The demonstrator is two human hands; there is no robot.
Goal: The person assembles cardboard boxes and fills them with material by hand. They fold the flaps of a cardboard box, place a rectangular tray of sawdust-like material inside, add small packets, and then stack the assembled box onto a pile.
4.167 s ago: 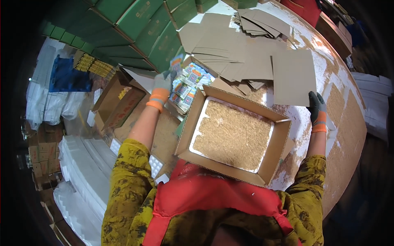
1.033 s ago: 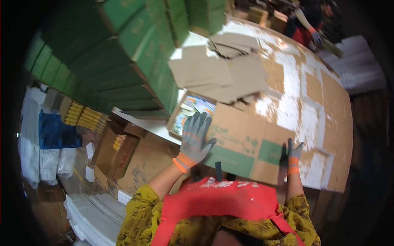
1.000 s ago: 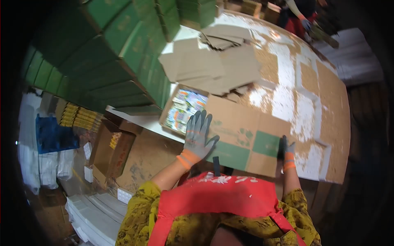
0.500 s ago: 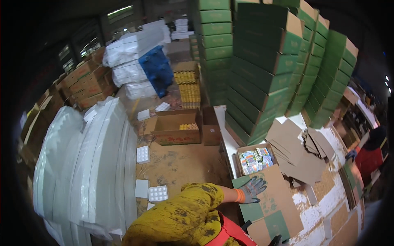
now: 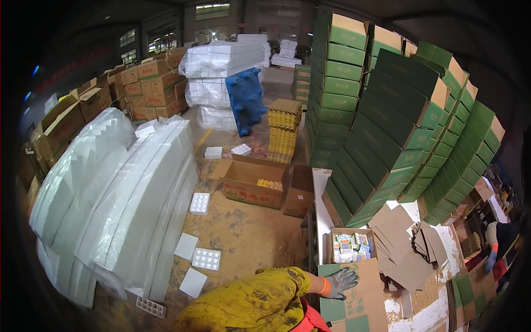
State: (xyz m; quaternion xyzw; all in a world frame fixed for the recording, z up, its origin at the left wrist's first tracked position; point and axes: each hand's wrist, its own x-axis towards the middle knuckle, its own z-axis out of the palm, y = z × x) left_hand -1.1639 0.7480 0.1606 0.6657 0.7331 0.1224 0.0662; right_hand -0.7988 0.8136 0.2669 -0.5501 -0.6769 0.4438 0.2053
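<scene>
My left hand (image 5: 340, 283), in a grey glove with an orange cuff, lies flat with its fingers spread. It rests on a brown and green cardboard box (image 5: 362, 301) on the table and grips nothing. A yellow, dark-stained sleeve (image 5: 251, 296) covers that arm. Just beyond the fingers stands a small open carton (image 5: 332, 243) filled with colourful printed packets (image 5: 352, 247). My right hand does not show.
Tall stacks of green boxes (image 5: 381, 138) rise beyond the table, with loose cardboard sheets (image 5: 404, 252) to the right. Plastic-wrapped white foam (image 5: 127, 210) stands left. An open carton (image 5: 251, 191) sits on the floor. At far right, a person's gloved hand (image 5: 490, 260) touches cardboard.
The view has swung left and upward, so the surroundings sit further right and lower. My left hand stays flat on the box. The dark shape at the lower edge has left the picture.
</scene>
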